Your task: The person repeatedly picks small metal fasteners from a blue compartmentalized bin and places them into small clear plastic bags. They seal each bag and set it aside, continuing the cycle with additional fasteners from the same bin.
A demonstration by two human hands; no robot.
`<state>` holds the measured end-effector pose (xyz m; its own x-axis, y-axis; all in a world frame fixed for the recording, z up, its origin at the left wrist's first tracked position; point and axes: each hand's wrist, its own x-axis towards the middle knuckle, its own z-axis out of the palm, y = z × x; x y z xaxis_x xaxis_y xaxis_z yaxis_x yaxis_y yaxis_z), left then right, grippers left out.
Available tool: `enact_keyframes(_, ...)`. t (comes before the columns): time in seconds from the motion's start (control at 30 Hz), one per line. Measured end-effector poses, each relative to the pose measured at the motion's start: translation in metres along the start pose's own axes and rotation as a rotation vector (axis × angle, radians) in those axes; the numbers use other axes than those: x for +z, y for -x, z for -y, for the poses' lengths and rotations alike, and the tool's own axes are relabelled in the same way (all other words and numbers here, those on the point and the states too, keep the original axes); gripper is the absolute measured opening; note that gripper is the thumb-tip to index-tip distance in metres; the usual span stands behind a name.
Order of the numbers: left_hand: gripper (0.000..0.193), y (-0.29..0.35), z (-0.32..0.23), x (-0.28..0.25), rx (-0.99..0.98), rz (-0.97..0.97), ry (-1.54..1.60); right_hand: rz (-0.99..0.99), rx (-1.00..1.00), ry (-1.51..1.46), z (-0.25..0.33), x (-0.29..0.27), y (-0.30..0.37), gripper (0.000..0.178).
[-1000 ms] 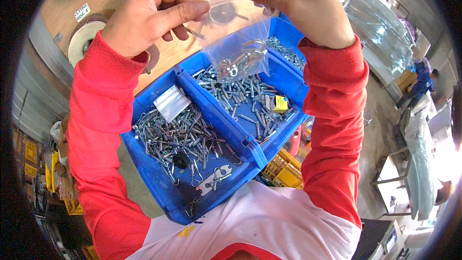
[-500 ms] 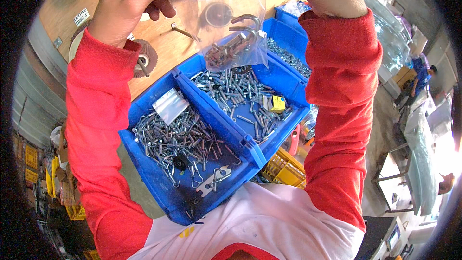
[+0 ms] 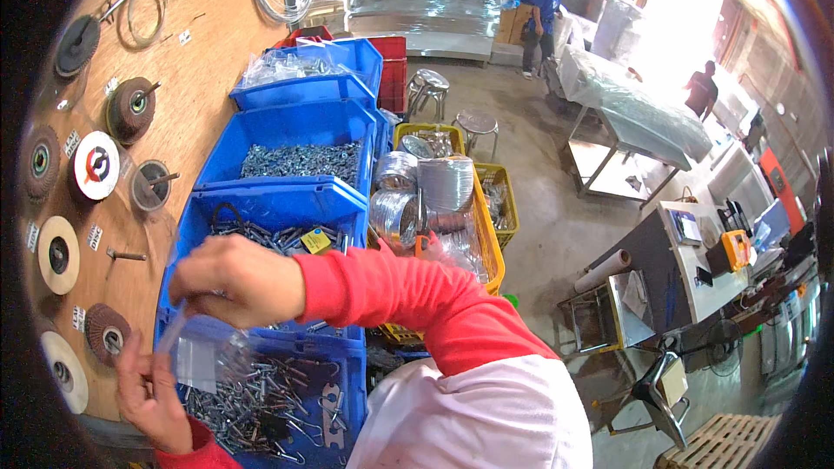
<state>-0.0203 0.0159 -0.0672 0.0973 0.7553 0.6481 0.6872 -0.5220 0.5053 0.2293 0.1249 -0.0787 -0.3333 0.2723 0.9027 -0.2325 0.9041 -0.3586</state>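
Note:
A clear plastic bag (image 3: 233, 349) hangs between my two hands, over the blue parts bins. My right hand (image 3: 230, 282), smeared by motion, is closed at the upper part of the bag. Lower and to the left, my left hand (image 3: 155, 395) pinches the bag's edge between thumb and fingers. What lies inside the bag is hard to make out. Beneath is the nearest blue bin (image 3: 347, 399), full of loose bolts and hooks (image 3: 261, 404), with a white packet (image 3: 196, 366) and a flat metal wrench (image 3: 331, 417). The bin beyond holds bolts and a small yellow box (image 3: 316, 241).
Abrasive discs (image 3: 94, 165) and flap wheels (image 3: 132, 109) hang on a plywood board (image 3: 217, 0) at left. Farther blue bins hold small fasteners (image 3: 300, 163). A yellow crate (image 3: 491, 252) with wire coils stands right of the bins. Stools, a wrapped table (image 3: 638, 104) and two people are beyond.
My view has swung to the right, showing more of the workshop. The bag, earlier held up with hooks and bolts visible in it, is now low over the bins, my right hand reaching across leftward.

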Motion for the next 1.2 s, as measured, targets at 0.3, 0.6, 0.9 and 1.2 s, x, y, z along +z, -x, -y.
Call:
enact_keyframes(0.3, 0.028, 0.025, 0.002, 0.051, -0.008, 0.420, 0.096, 0.295, 0.068, 0.047, 0.010, 0.021, 0.048, 0.025)
enact_keyframes(0.6, 0.021, 0.045, 0.006, 0.064, 0.020, 0.255, 0.128, 0.155, 0.415, -0.192, 0.015, 0.024, 0.079, 0.019)
enact_keyframes(0.9, 0.013, 0.044, -0.002, 0.062, -0.016, 0.248, 0.164, -0.052, 0.289, -0.199, 0.013, 0.044, 0.096, 0.013)
enact_keyframes(1.2, 0.012, 0.037, -0.017, 0.052, 0.017, 0.197, 0.084, -0.120, 0.337, -0.181, 0.025, 0.047, 0.081, 0.011)
